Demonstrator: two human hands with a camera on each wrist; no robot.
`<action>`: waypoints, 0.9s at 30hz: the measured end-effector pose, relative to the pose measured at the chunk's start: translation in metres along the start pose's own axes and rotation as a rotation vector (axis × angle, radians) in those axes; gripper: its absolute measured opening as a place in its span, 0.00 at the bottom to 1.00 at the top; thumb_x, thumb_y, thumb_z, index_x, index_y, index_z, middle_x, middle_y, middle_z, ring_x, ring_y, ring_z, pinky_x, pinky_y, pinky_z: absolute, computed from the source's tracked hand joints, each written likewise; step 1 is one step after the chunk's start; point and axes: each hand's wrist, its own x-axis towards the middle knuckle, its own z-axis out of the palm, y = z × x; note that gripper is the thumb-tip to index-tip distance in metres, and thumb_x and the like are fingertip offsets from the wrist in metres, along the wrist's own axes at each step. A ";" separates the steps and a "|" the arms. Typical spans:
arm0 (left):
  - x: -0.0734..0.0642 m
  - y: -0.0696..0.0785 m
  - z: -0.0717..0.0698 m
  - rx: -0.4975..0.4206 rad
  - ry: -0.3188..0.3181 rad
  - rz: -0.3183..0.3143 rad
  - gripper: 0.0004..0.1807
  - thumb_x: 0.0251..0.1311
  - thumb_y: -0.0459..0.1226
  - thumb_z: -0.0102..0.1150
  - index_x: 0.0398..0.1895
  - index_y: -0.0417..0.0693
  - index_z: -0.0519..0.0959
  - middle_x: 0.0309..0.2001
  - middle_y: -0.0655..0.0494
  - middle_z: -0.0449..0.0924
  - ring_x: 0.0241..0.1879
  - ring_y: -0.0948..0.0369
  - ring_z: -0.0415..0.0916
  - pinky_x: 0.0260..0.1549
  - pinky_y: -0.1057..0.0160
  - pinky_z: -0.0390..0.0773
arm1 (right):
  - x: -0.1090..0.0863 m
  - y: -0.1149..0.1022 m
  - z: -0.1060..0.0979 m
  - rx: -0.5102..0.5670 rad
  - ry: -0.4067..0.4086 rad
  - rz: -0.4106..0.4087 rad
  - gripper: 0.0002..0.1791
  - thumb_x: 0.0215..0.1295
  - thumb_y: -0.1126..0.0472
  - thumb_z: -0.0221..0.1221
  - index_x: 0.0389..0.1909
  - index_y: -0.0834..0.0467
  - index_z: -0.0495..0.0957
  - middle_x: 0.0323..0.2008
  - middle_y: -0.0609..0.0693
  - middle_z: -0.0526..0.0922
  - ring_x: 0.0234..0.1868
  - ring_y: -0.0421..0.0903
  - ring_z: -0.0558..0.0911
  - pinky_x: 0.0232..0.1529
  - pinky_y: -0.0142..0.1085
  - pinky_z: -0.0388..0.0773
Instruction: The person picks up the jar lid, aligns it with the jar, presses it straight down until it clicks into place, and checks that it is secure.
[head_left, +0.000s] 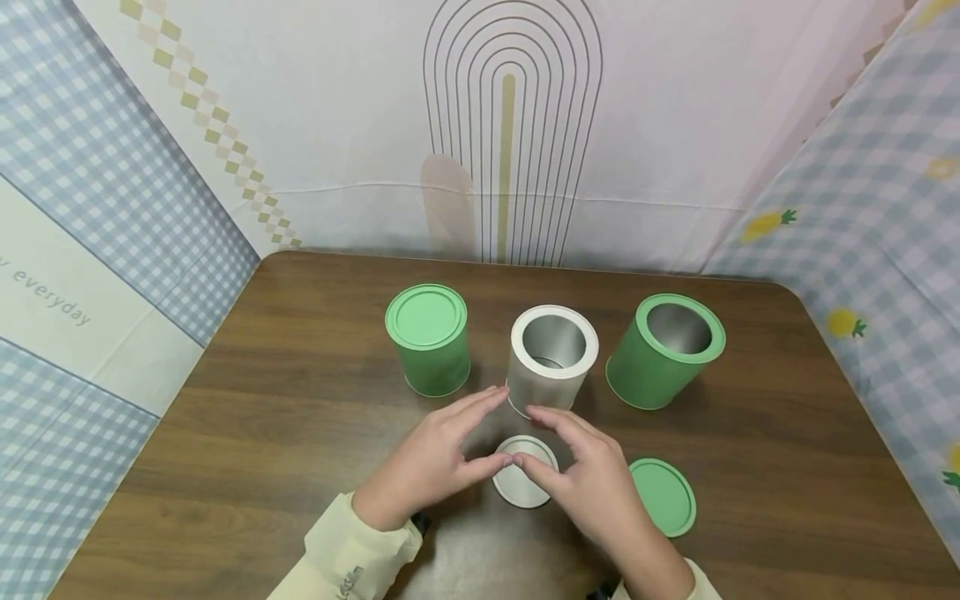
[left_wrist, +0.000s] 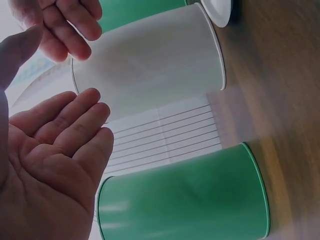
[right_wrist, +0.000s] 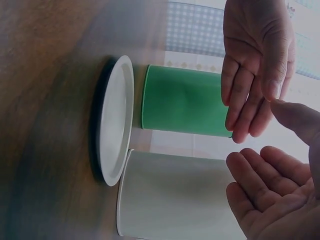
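My left hand [head_left: 427, 460] and right hand [head_left: 592, 477] hover in front of a white can [head_left: 546, 390], palms facing each other, fingers extended and holding nothing. The thumb tips meet, or nearly so, over a round white lid [head_left: 523, 490] that lies on the table. The can stands upright with its top uncovered, showing a silvery inside. Both hands' fingertips overlap its lower front in the head view. In the left wrist view, the fingers [left_wrist: 82, 127] point toward the can's side. The right wrist view shows the lid [right_wrist: 116, 122] lying close by the can's base.
A green can [head_left: 435, 367] with its lid on stands to the left. At the right is an uncovered green can [head_left: 641, 373], with a green lid [head_left: 663, 498] lying nearer the front. The brown wooden table [head_left: 262, 433] meets a patterned cloth backdrop [head_left: 360, 125] behind.
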 end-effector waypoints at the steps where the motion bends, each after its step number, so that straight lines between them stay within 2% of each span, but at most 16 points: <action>1: 0.000 0.000 0.000 0.000 -0.002 -0.003 0.38 0.56 0.44 0.74 0.67 0.37 0.73 0.64 0.47 0.76 0.66 0.52 0.72 0.62 0.57 0.75 | -0.001 0.000 0.000 -0.002 -0.002 0.003 0.28 0.46 0.58 0.79 0.51 0.56 0.84 0.48 0.43 0.87 0.50 0.42 0.86 0.54 0.24 0.75; 11: -0.009 -0.002 0.007 -0.028 -0.029 -0.014 0.34 0.58 0.43 0.73 0.64 0.36 0.75 0.62 0.47 0.78 0.62 0.56 0.76 0.62 0.59 0.75 | -0.007 0.000 0.003 -0.013 -0.037 0.021 0.26 0.47 0.58 0.79 0.50 0.56 0.84 0.47 0.43 0.87 0.49 0.43 0.86 0.47 0.41 0.84; 20: -0.011 -0.005 0.012 -0.014 -0.018 0.021 0.31 0.59 0.44 0.72 0.62 0.39 0.77 0.61 0.51 0.79 0.62 0.58 0.75 0.64 0.61 0.73 | -0.010 0.001 0.004 -0.032 -0.039 0.028 0.28 0.46 0.57 0.79 0.50 0.57 0.85 0.48 0.45 0.87 0.50 0.45 0.85 0.49 0.43 0.83; 27: -0.012 -0.006 0.014 0.042 -0.012 0.035 0.31 0.58 0.48 0.72 0.61 0.43 0.78 0.60 0.55 0.80 0.61 0.58 0.76 0.62 0.57 0.75 | -0.014 0.004 0.005 -0.045 -0.046 0.041 0.28 0.45 0.56 0.79 0.51 0.56 0.84 0.49 0.44 0.87 0.52 0.45 0.85 0.50 0.44 0.83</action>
